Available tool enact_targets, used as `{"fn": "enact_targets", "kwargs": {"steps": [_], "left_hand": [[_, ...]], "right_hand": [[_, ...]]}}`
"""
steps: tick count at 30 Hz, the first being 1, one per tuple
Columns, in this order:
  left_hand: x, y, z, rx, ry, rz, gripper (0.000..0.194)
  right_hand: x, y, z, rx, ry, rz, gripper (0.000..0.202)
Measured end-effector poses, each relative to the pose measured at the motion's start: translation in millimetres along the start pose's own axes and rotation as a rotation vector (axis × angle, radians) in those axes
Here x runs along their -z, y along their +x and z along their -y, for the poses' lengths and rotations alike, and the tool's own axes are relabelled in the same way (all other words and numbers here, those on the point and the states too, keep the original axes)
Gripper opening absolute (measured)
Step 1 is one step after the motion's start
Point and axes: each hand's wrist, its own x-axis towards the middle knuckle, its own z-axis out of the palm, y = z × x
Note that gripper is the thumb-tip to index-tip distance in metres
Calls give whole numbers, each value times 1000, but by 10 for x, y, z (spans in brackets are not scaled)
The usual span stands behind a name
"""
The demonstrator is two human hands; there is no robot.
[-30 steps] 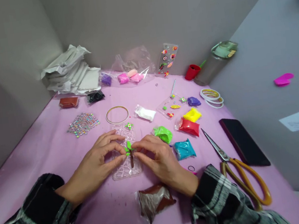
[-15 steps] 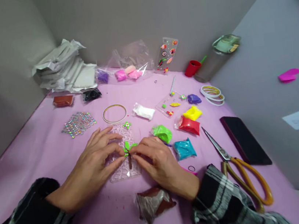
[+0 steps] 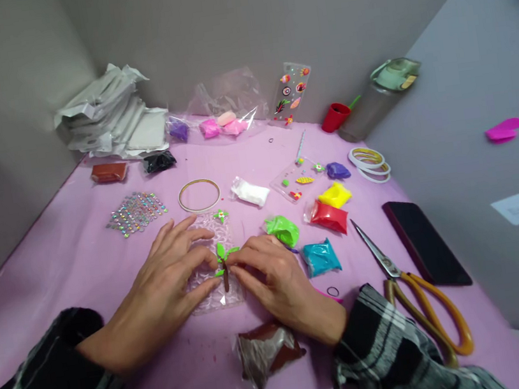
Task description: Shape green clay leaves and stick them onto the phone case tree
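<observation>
A clear textured phone case (image 3: 213,299) lies on the pink table, with a small flower (image 3: 220,215) near its top. On its middle is a palm tree shape with green leaves (image 3: 220,251) and a brown trunk (image 3: 226,280). My left hand (image 3: 167,278) rests over the case's left side, thumb and index fingertips apart at the left of the leaves. From the right, my right hand (image 3: 278,279) has its thumb and index fingertips close together beside the trunk's top; anything between them is too small to tell.
Brown clay in wrap (image 3: 272,350) lies in front. Green (image 3: 282,230), red (image 3: 328,217) and blue clay packs (image 3: 320,257) are right of my hands, then scissors (image 3: 396,272) and a phone (image 3: 425,242). Gems (image 3: 136,213) and a tape ring (image 3: 198,196) lie behind.
My left thumb and index finger have parted slightly from the leaves, showing a low left leaf more clearly. My right hand has barely moved.
</observation>
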Motion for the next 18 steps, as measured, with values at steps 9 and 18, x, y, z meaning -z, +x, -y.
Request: {"fn": "enact_targets", "kwargs": {"steps": [9,18], "left_hand": [[-23,-5,-22,-2,61,-21,10],[49,-5,-37,11,26,-74,9]], "right_hand": [[1,16,-2,-3,8,-10,15],[19,18,15,-17,10,1,15]]}}
